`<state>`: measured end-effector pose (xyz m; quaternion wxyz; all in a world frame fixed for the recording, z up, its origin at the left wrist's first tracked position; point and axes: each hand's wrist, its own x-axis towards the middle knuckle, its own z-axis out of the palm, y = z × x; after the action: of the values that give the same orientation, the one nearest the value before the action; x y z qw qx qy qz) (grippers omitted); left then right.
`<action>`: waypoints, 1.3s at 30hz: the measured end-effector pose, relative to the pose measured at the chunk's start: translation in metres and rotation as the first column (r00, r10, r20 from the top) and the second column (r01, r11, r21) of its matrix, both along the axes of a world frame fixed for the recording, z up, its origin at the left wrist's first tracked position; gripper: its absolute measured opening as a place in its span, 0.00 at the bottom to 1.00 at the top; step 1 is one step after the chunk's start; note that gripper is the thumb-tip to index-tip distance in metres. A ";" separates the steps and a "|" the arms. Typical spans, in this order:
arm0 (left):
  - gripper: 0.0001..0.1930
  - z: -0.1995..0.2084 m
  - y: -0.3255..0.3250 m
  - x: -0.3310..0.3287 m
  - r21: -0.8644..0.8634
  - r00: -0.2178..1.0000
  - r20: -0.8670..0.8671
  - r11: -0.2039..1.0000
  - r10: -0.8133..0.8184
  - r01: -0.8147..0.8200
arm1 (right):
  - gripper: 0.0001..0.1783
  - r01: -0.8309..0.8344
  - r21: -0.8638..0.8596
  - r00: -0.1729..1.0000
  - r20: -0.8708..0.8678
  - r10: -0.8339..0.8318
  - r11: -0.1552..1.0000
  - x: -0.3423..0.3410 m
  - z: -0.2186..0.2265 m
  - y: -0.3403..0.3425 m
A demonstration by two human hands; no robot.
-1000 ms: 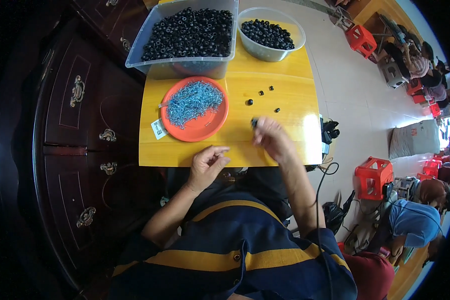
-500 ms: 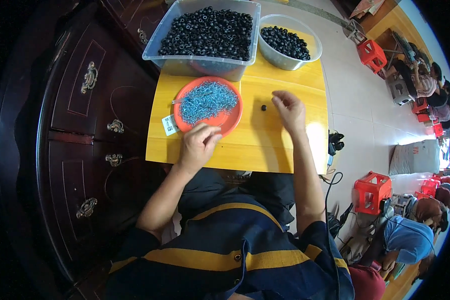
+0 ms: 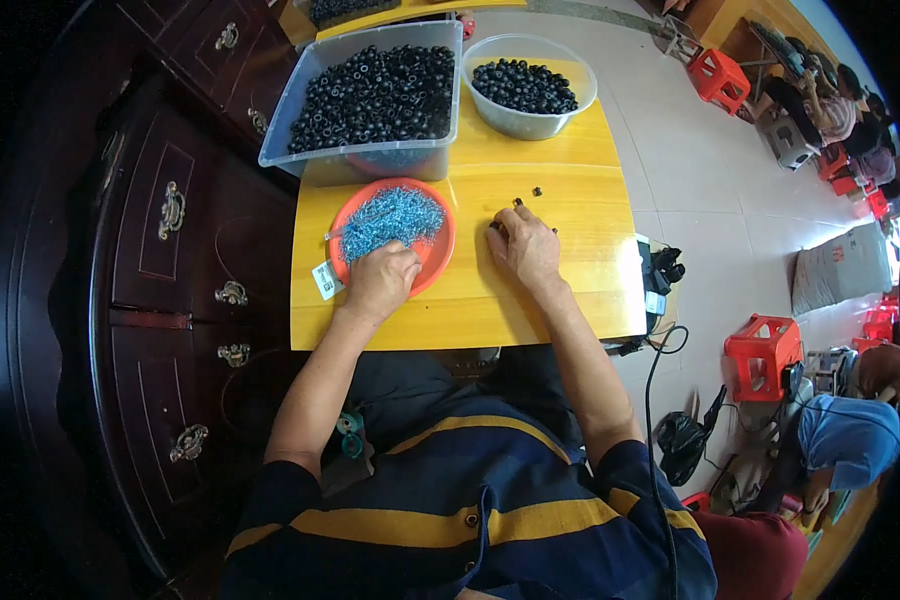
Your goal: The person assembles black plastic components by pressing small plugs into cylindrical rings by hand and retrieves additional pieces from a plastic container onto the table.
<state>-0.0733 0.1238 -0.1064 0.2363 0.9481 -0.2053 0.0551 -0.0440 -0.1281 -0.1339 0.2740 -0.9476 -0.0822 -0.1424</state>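
Observation:
A red-orange plate (image 3: 440, 262) holds a heap of tiny blue-silver slivers (image 3: 390, 218), too fine to name. Over its near edge is my left hand (image 3: 381, 280), thumb and fingers pinched at the heap; whatever they hold is hidden. To the right, my right hand (image 3: 526, 246) rests low over the yellow tabletop with its fingers curled. A small black part (image 3: 495, 226) shows at its fingertips, seemingly gripped. Just beyond that hand lie two loose black parts, one (image 3: 518, 203) close to the knuckles and another (image 3: 537, 191) farther off.
At the back of the table (image 3: 570, 320) stand a large clear bin (image 3: 370, 160) and a round clear tub (image 3: 515, 122), both filled with black ring-like parts. A white label card (image 3: 326, 281) lies by the plate. Dark drawers (image 3: 160, 260) rise at the left; a cable (image 3: 653, 420) hangs at the right.
My right hand has come down and left onto the tabletop; several black parts now lie around it instead of one. My left hand has moved onto the blue-silver heap. The whole view has shifted.

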 end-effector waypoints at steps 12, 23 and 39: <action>0.04 0.018 -0.006 0.025 0.300 0.982 0.010 0.937 -0.189 0.177 | 0.10 0.091 0.758 0.982 -0.177 0.070 0.645 -0.083 0.012 -0.012; 0.04 0.019 -0.007 0.029 0.313 0.944 -0.039 0.893 -0.327 0.322 | 0.13 0.052 0.876 0.953 -0.187 0.237 0.480 -0.092 -0.005 -0.010; 0.04 0.046 -0.031 -0.004 -0.237 0.964 -0.090 0.946 -0.249 0.222 | 0.11 0.137 0.967 0.923 -0.203 0.328 0.214 -0.085 -0.013 -0.021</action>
<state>-0.0768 0.0932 -0.0608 0.3587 0.8855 -0.2953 -0.0071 -0.1291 -0.1490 -0.1465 0.8225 -0.5674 0.0180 0.0349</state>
